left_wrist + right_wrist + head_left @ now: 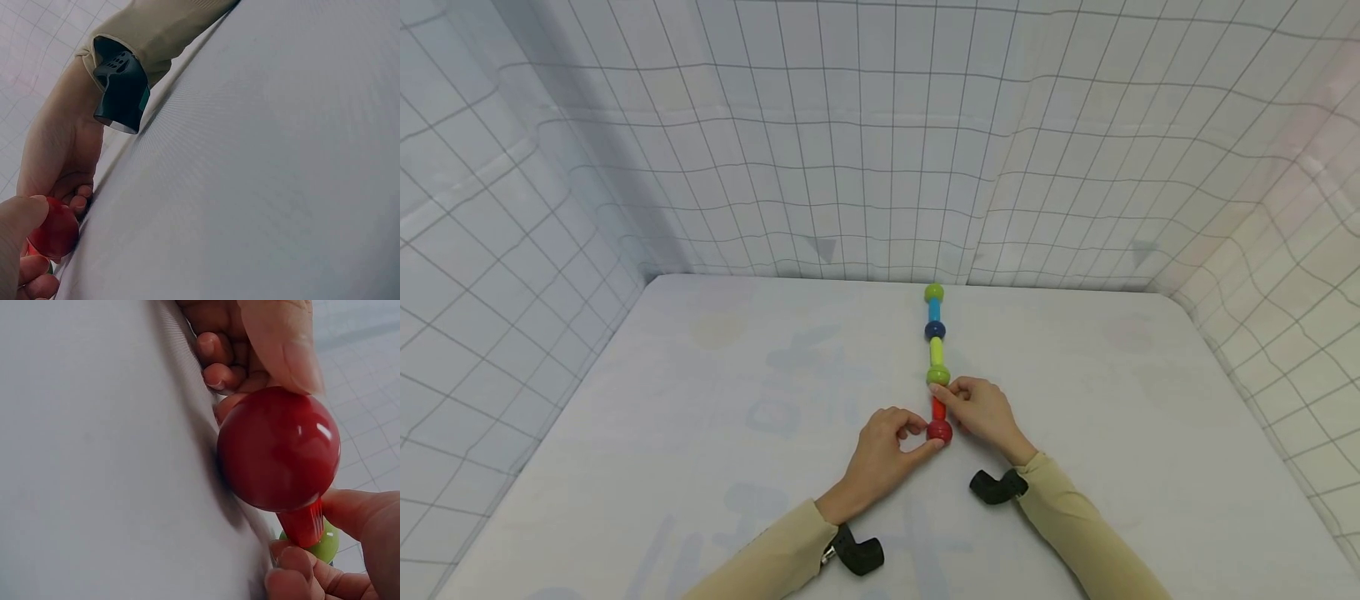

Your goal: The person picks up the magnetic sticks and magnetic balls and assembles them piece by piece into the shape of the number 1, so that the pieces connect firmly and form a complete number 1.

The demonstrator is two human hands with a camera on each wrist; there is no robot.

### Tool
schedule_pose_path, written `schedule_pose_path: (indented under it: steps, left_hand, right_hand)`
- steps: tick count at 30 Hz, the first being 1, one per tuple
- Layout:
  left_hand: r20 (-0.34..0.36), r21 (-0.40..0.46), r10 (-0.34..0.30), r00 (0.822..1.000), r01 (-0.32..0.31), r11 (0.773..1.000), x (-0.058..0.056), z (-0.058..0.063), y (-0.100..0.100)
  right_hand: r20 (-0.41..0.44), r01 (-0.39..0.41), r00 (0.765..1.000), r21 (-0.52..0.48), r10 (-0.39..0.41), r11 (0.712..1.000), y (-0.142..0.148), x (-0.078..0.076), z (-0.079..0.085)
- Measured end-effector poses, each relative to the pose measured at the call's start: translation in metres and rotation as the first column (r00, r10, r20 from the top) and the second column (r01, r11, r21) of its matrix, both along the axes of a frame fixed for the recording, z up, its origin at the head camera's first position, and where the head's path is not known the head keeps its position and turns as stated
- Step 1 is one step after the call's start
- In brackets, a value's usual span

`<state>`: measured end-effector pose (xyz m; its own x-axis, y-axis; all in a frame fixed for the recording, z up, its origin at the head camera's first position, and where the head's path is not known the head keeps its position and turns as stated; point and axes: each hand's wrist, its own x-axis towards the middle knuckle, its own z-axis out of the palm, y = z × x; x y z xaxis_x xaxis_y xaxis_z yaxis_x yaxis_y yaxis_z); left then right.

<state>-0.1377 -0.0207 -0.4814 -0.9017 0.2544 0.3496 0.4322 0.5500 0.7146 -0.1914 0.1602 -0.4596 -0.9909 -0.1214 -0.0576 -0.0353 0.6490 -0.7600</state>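
Note:
A chain of coloured balls and rods lies on the white table, running away from me. My left hand [883, 446] pinches the dark red ball [278, 450] at its near end between thumb and forefinger. Just beyond it, my right hand [987, 414] pinches the red rod [302, 524], which sits against the ball. Farther along come a green ball [937, 376], a yellow-green rod [936, 352], a dark blue ball [935, 330], a light blue rod [934, 310] and a light green ball [934, 292] at the far end.
The white table [715, 417] has faint bluish markings. White grid-patterned curtains [865, 150] hang behind it and at both sides. Black wrist cameras stick out from the left cuff [859, 552] and the right cuff [997, 487].

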Motion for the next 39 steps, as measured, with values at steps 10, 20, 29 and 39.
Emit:
schedule_pose_path:
  steps: [10, 20, 29, 39]
  left_hand:
    - [-0.013, 0.0, -0.001, 1.0, 0.001, 1.0, -0.0005, -0.0004, -0.0001]
    - [0.005, -0.013, -0.004, 1.0, 0.004, 1.0, -0.0004, -0.0001, -0.0006]
    - [-0.013, -0.01, -0.008, 1.0, 0.008, 1.0, -0.0006, -0.0016, -0.0007]
    - [-0.002, -0.008, -0.004, 1.0, 0.004, 1.0, -0.0007, -0.0008, -0.0002]
  right_hand:
    - [0.042, 0.014, 0.999, -0.05, -0.012, 0.999, 0.0015, 0.0, 0.0017]
    - [0.04, 0.014, 0.999, -0.053, -0.011, 0.999, 0.0027, 0.0004, 0.0019]
    - [0.055, 0.017, 0.998, -0.024, -0.015, 1.0, -0.0003, 0.0015, 0.0019]
    - [0.069, 0.018, 0.997, -0.017, -0.016, 1.0, -0.0025, 0.0016, 0.0011]
